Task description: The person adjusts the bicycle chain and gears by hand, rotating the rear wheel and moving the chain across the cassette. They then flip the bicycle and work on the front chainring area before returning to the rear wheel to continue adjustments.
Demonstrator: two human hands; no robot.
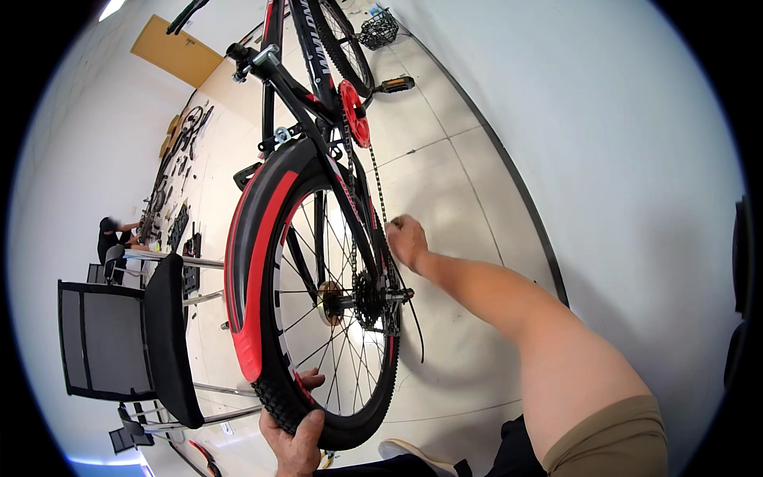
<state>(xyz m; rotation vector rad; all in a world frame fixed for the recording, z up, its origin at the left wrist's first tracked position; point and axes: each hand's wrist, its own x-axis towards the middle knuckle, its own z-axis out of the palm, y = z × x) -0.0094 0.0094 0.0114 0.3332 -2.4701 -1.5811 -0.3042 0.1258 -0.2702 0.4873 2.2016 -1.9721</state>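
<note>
A black and red bicycle [321,91] stands ahead of me, its rear wheel closest. My left hand [294,441] wraps round the knobbly rear tyre [280,407], thumb outside and fingers reaching past the rim. Over the tyre's upper left curves a black and red mudguard [245,262]. My right hand [407,241] is closed on the right side of the frame, close to the chain [379,179]; what its fingers pinch, if anything, is hidden. Below it sit the rear sprockets [368,302] and a thin loose cable [418,326]. Farther ahead is the red chainring [354,114].
A black mesh chair [107,338] stands to the left of the wheel. A white wall [620,143] rises on the right. At the far left another person [115,236] sits by bicycle parts [181,226] spread on the floor. A wire basket [379,29] lies beyond the front wheel.
</note>
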